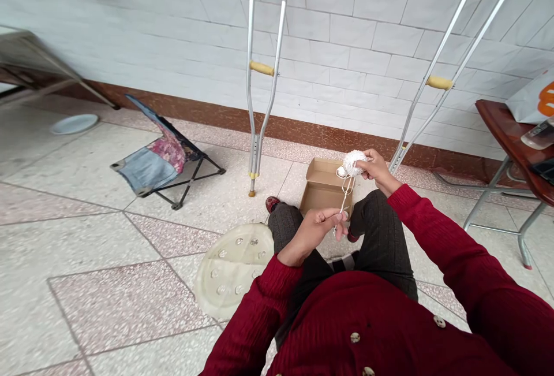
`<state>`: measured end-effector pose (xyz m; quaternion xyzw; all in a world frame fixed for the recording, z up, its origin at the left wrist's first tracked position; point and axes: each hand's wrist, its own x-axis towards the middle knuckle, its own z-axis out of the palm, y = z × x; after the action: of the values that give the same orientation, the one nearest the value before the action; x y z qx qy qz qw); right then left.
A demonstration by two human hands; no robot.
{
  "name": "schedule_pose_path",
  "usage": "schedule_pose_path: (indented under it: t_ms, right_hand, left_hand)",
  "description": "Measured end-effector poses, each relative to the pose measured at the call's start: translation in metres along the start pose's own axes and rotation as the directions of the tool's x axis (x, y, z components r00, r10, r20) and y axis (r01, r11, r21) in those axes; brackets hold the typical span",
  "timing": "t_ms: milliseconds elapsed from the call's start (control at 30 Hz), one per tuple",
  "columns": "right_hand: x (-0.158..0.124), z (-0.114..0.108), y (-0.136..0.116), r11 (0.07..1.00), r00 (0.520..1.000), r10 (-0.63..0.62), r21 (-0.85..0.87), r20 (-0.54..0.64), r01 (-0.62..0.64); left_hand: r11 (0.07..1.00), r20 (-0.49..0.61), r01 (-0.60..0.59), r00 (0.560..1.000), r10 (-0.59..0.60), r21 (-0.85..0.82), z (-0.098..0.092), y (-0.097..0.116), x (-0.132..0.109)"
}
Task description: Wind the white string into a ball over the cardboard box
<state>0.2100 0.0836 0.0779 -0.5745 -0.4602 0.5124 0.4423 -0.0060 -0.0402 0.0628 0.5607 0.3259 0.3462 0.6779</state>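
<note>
My right hand (375, 168) is closed on a ball of white yarn (354, 163), held up over the far right part of an open cardboard box (322, 196). Loose strands hang from the ball and run down to my left hand (320, 227), nearer my lap. The fingers of my left hand pinch the white strands (345, 194) between thumb and forefinger. A small white piece (341, 172) shows beside the ball; its shape is hard to make out.
Two crutches (262, 69) (439, 82) lean at the tiled wall. A folding chair (149, 159) stands left, a round perforated mat (229, 269) lies by my left leg, and a red-brown stool (497, 127) holding a bag (532, 101) is at right.
</note>
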Motion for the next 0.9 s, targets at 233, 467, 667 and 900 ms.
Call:
schedule_pose_path:
  t_ms: [233,467,667,900]
  right_hand:
    - [-0.029,0.007,0.004,0.952,0.888,0.223,0.104,0.403,-0.287]
    - [-0.083,0.012,0.025,0.93,0.717,0.334,-0.092,0.612,-0.355]
    - [-0.073,0.005,0.058,0.908,0.763,0.415,-0.285,0.495,-0.308]
    - [-0.028,0.017,0.072,0.9,0.988,0.148,-0.418,0.031,-0.122]
  left_hand:
    - [0.945,-0.08,0.067,0.996,-0.044,0.32,-0.029,-0.071,0.018]
    - [0.559,0.016,-0.159,0.968,0.252,0.814,-0.052,-0.053,0.066]
    - [0.078,0.274,-0.312,0.909,0.315,0.947,-0.062,0.005,0.085]
    - [0.315,0.1,-0.177,0.964,0.246,0.932,-0.029,-0.008,0.072]
